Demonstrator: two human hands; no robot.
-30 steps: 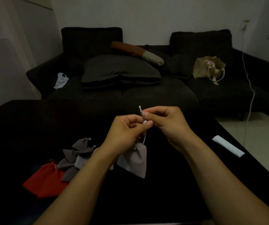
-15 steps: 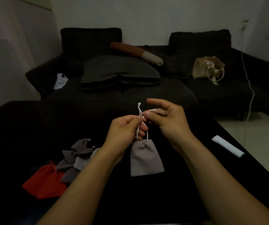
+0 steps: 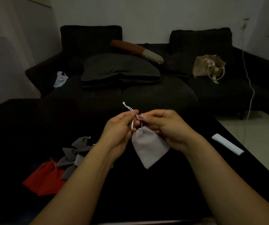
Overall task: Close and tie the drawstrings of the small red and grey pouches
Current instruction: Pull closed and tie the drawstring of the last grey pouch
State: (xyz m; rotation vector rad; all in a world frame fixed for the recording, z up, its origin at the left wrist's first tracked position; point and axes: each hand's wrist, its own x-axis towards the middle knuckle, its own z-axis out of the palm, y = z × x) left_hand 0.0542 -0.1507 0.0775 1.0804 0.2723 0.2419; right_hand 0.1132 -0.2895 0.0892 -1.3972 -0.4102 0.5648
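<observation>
A light grey pouch (image 3: pixel 148 147) hangs in the air above the black table (image 3: pixel 163 200), its mouth gathered shut. My left hand (image 3: pixel 116 129) pinches one white drawstring (image 3: pixel 128 108), whose end sticks up above my fingers. My right hand (image 3: pixel 164 125) pinches the other cord close beside it, just above the pouch's neck. To the left on the table lies a heap of dark grey pouches (image 3: pixel 75 155), and next to it two red pouches (image 3: pixel 44 177). My left forearm covers part of the grey heap.
A white flat strip (image 3: pixel 227 144) lies near the table's right edge. Behind the table stands a dark sofa (image 3: pixel 146 88) with cushions, a beige tote bag (image 3: pixel 209 67) and a white plastic bag (image 3: pixel 60 78). A white cable (image 3: pixel 248 88) hangs at the right.
The pouch swung from under my left hand to hang between both hands and tilted to the right. My right fingers closed on the cord, and both hands drew closer together.
</observation>
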